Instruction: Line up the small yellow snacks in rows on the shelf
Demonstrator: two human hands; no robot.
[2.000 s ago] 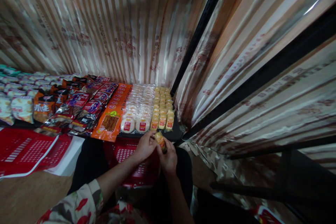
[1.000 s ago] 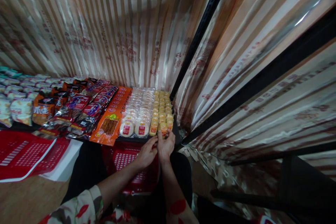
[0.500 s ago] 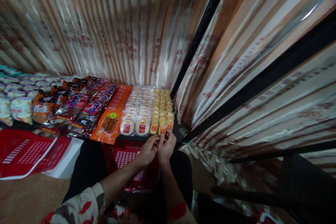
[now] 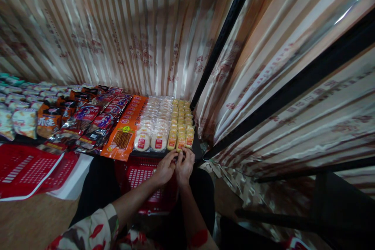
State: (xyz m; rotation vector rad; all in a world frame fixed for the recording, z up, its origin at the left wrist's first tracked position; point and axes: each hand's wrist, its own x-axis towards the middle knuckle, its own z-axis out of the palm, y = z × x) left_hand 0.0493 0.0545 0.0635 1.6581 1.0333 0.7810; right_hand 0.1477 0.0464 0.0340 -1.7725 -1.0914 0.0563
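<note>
Small yellow snack packets [image 4: 181,140] with orange-red labels stand in rows at the right end of a black shelf [image 4: 197,149]. At the front of the middle row, my left hand [image 4: 165,168] and my right hand [image 4: 184,167] meet close together. Their fingers are bent and closed at the lower end of the front packet, the left from its left side, the right from below and its right. The fingertips partly hide what they grip. Just left of them are clear-wrapped round white crackers [image 4: 158,141] with red labels.
Orange snack-stick bags [image 4: 121,138], dark red packets [image 4: 98,127], orange-black bags [image 4: 48,121] and white bags [image 4: 23,121] line the shelf leftward. A red basket [image 4: 140,177] sits between my legs, another red basket [image 4: 29,172] lies left. A striped curtain [image 4: 131,27] and black posts [image 4: 225,39] border the shelf.
My right hand has shifted slightly left and down, and its fingers have come away from the right-hand yellow packet. My left hand stays almost in place. The rows look unchanged.
</note>
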